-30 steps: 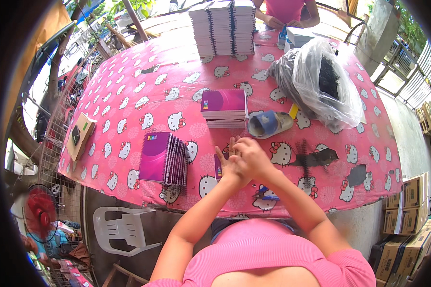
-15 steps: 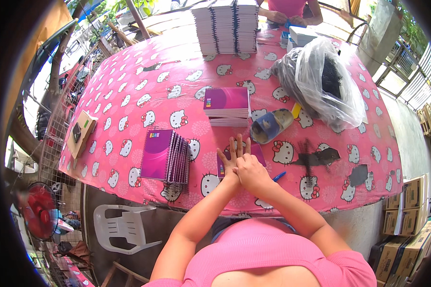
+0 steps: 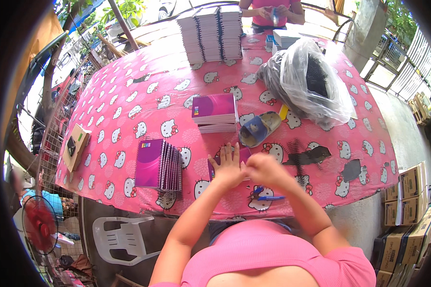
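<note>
Two hands, the left hand and the right hand, lie on one table. Three tall stacks of notebooks stand at the far end. Nearer are two low purple piles and. One clear plastic bag, one blue pen, one white plastic chair and one red fan are in view.

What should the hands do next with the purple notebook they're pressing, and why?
Probably slide the purple notebook left onto the fanned notebooks. The left hand lies flat on it, the right hand beside it, blurred; similar purple ones already sit there.
</note>
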Available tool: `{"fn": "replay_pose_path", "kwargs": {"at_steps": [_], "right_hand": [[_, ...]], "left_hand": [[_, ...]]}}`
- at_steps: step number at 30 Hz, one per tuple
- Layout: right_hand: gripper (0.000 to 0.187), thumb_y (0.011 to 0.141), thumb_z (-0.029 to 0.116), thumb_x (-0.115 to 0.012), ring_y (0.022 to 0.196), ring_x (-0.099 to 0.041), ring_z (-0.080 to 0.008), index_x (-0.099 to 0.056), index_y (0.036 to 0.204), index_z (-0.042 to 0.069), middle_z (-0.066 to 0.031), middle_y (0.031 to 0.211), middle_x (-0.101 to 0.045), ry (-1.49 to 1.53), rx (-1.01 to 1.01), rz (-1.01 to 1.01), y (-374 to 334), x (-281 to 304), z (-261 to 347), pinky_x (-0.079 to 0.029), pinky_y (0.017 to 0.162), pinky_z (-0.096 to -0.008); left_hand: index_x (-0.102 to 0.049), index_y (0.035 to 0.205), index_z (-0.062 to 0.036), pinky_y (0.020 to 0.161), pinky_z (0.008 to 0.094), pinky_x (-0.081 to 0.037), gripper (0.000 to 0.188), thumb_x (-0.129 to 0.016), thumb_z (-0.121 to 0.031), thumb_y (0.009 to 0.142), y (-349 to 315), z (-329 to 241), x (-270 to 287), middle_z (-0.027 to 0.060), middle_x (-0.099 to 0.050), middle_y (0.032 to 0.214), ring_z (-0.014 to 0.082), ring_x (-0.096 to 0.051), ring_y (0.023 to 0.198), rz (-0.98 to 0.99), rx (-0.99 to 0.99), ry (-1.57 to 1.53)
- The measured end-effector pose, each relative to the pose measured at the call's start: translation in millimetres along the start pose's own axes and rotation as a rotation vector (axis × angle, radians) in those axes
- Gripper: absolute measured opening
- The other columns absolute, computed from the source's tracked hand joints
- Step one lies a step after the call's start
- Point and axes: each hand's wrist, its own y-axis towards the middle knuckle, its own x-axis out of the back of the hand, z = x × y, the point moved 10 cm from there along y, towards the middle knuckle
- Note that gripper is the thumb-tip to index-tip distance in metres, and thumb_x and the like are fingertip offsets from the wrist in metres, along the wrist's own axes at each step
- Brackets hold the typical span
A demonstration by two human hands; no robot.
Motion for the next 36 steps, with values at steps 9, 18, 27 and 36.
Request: {"fn": "replay_pose_path", "kwargs": {"at_steps": [9,18,27,36], "right_hand": [[0.033,0.080,0.028,-0.073,0.093,-0.064,-0.0386,-0.060,0.094,0.001,-0.0195,0.105,-0.062,-0.425,-0.482,-0.431,-56.5,75.7,-166.2,-0.052,0.079,-0.0445],[0.018,0.076,-0.004,-0.064,0.079,-0.060,-0.0364,-0.064,0.093,0.001,-0.0146,0.085,-0.059,-0.313,-0.129,-0.711,-69.2,107.3,-118.5,-0.048,0.073,-0.0436],[0.018,0.082,0.003,-0.070,0.065,-0.052,-0.0094,-0.072,0.100,0.002,-0.0041,0.077,-0.058,0.286,0.057,-0.393,-11.8,50.8,-23.8,-0.042,0.059,-0.0245],[0.014,0.082,0.007,-0.073,0.065,-0.056,-0.0077,-0.073,0.095,0.000,-0.0028,0.078,-0.062,0.378,0.015,-0.387,7.2,41.2,-28.0,-0.043,0.058,-0.0230]], "left_hand": [[-0.071,0.103,-0.0069,0.083,0.0380,-0.050,0.034,-0.080,-0.019,0.073,27.3,12.7,50.0,0.0152,-0.067,0.104,0.0290,-0.065,0.097,-0.078,0.016,-0.489],[-0.068,0.090,-0.0099,0.079,0.0404,-0.046,0.017,-0.073,-0.011,0.074,-40.9,-14.5,111.8,0.0085,-0.066,0.084,0.0273,-0.063,0.084,-0.479,-0.335,-0.375],[-0.072,0.084,-0.0154,0.095,0.0435,-0.033,0.013,-0.073,-0.028,0.081,-61.4,-7.0,110.1,0.0003,-0.067,0.088,0.0168,-0.062,0.090,-0.653,-0.370,-0.477],[-0.075,0.085,-0.0235,0.104,0.0658,-0.014,0.017,-0.071,-0.040,0.081,-69.2,2.4,103.9,-0.0064,-0.068,0.098,0.0191,-0.052,0.113,-0.782,-0.103,-0.447]]}}
